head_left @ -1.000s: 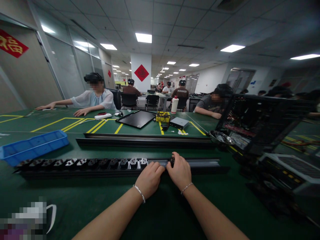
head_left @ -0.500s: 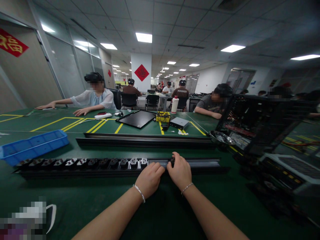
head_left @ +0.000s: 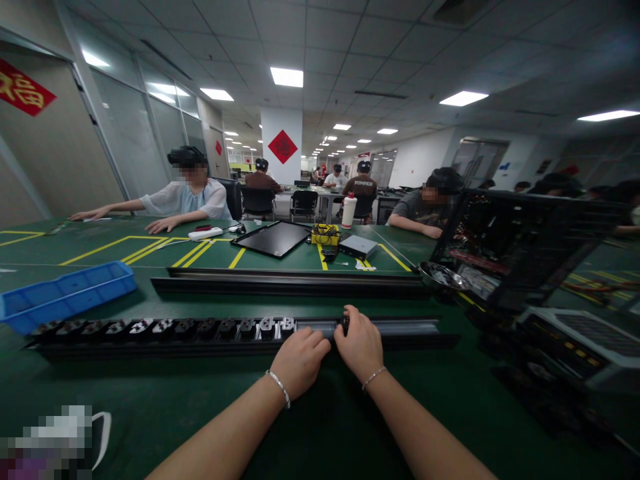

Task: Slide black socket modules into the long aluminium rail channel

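Observation:
A long black channel-shaped rail point(head_left: 415, 339) lies across the table before me. Several small blocks with dark or silver tops point(head_left: 267, 325) sit in a row in its left and middle stretch; a greyish inner strip shows at the right. My left hand point(head_left: 301, 360) is closed at the rail's near edge, just right of the last block, with its fingertips partly hidden. Beside it, my right hand point(head_left: 360, 343) is closed around a small black part point(head_left: 345, 324) over the rail. Most of that part is covered by the fingers, so its kind is unclear.
Behind the rail lie more black rails point(head_left: 290, 285). A blue bin point(head_left: 70, 293) stands left. To the right are a metal bowl point(head_left: 445, 277), an open computer case point(head_left: 520, 247) and a power supply unit point(head_left: 575, 347). Two people sit across the green table.
Both hands stay in nearly the same place on the rail, with the small black part still in my right hand. The view has shifted very slightly.

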`<state>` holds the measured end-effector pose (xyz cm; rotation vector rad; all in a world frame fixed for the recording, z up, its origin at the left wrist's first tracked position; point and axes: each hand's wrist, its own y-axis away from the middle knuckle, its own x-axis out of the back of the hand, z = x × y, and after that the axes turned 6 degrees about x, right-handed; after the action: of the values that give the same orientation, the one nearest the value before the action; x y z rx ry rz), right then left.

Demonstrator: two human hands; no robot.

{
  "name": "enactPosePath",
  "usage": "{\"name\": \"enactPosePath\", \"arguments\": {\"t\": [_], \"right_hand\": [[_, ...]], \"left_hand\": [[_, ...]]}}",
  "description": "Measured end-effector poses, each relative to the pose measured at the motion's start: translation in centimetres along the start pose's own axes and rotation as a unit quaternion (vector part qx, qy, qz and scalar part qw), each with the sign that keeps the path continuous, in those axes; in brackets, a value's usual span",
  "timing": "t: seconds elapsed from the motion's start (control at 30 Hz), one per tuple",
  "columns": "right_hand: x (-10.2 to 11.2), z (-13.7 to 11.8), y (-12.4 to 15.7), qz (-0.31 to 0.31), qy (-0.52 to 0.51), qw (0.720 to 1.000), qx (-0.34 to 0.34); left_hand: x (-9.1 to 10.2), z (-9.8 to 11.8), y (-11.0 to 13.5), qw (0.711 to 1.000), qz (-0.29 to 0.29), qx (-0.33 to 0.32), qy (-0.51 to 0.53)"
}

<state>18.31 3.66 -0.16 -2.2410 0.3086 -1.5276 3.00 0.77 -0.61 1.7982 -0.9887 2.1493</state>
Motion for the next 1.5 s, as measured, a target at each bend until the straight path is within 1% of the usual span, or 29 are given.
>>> {"name": "enactPosePath", "arguments": {"t": [0.17,0.33,0.53,0.67,0.73,0.8,0.9,1.07,1.33,1.5], "right_hand": [[0.1,0.0,0.0,-0.003,0.003,1.0,-0.004],[0.0,0.2,0.3,0.021,0.025,0.999,-0.003],[-0.2,0.4,0.4,0.024,0.034,0.999,-0.006],[0.0,0.4,0.3,0.025,0.034,0.999,-0.003],[0.1,0.4,0.3,0.025,0.036,0.999,0.0],[0.2,0.3,0.3,0.025,0.037,0.999,0.003],[0.3,0.3,0.2,0.028,0.035,0.999,0.005],[0.2,0.3,0.2,0.035,0.031,0.999,0.009],[0.0,0.5,0.2,0.046,0.027,0.998,0.015],[0.0,0.5,0.2,0.046,0.029,0.998,0.013]], "left_hand": [[-0.1,-0.1,0.0,1.0,-0.004,-0.005,-0.014],[-0.1,-0.1,0.0,1.0,0.0,-0.006,-0.015],[0.1,-0.2,0.0,1.0,0.008,-0.001,-0.013],[0.0,-0.2,-0.1,0.999,0.04,0.014,0.007],[-0.3,-0.3,-0.1,0.997,0.067,0.017,0.025],[-0.6,-0.3,-0.1,0.996,0.078,0.021,0.03],[-1.0,-0.3,0.0,0.997,0.064,0.029,0.022],[-0.8,-0.2,0.1,0.999,0.03,0.034,0.011],[-0.9,-0.2,0.0,0.999,0.031,0.03,0.021],[-0.8,-0.2,0.0,0.999,0.018,0.035,0.023]]}}
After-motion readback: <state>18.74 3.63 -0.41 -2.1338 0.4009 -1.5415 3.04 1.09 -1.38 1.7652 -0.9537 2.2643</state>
